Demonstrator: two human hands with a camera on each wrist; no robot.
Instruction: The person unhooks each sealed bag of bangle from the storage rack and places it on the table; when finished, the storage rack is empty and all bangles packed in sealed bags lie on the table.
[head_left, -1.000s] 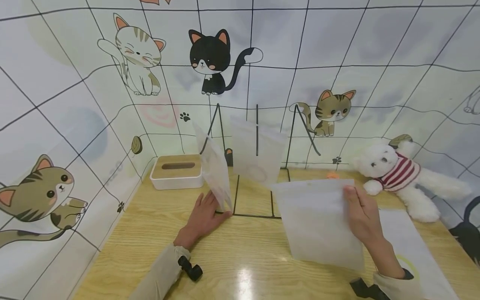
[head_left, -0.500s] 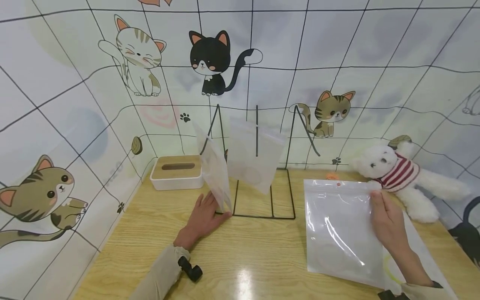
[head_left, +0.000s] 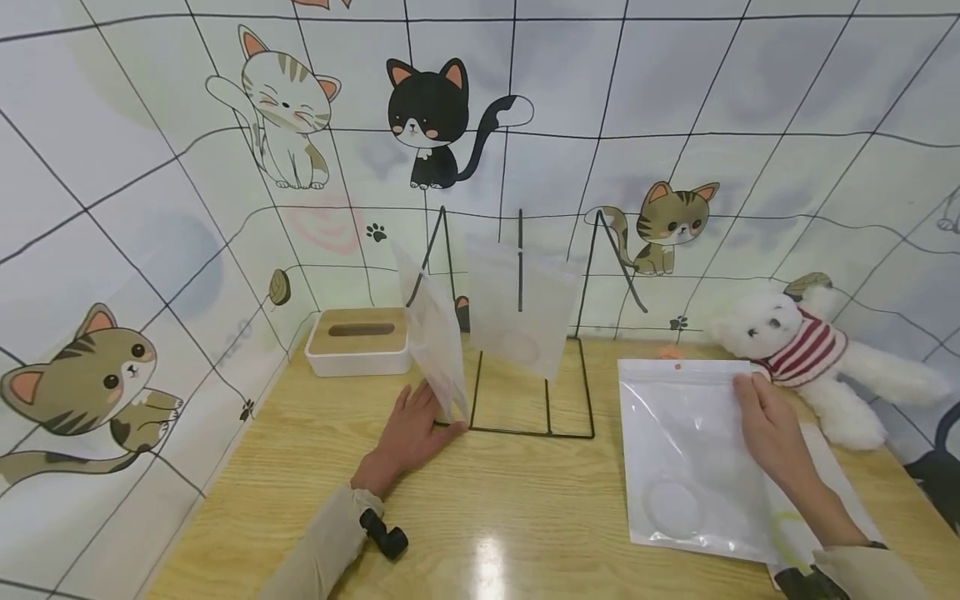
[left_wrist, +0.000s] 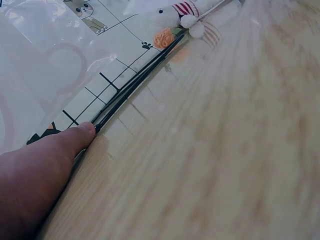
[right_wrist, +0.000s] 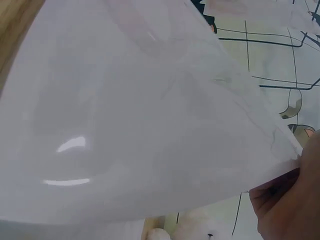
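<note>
My right hand [head_left: 776, 437] pinches the upper right edge of a clear, white-looking zip bag [head_left: 690, 442], held facing me at the right; a faint round shape shows low in it. In the right wrist view the bag [right_wrist: 150, 110] fills most of the picture. At the left, my left hand [head_left: 411, 433] rests palm down on the table with fingers spread, beside a black wire rack [head_left: 525, 432]. Its thumb [left_wrist: 75, 140] touches the rack's bottom bar in the left wrist view. Two similar bags hang on the rack, a side-on bag [head_left: 435, 342] and a middle bag [head_left: 521, 308].
Behind the left hand stands a white tissue box [head_left: 358, 362] with a wooden lid. A white plush bear [head_left: 798, 350] in a striped shirt leans at the back right. A white sheet or bag [head_left: 832, 467] lies under the right forearm. An orange flower [left_wrist: 163, 37] sits behind the rack.
The right hand has moved right with the zip bag and turned its face toward me. The middle hanging bag has swung slightly. The left hand stays put.
</note>
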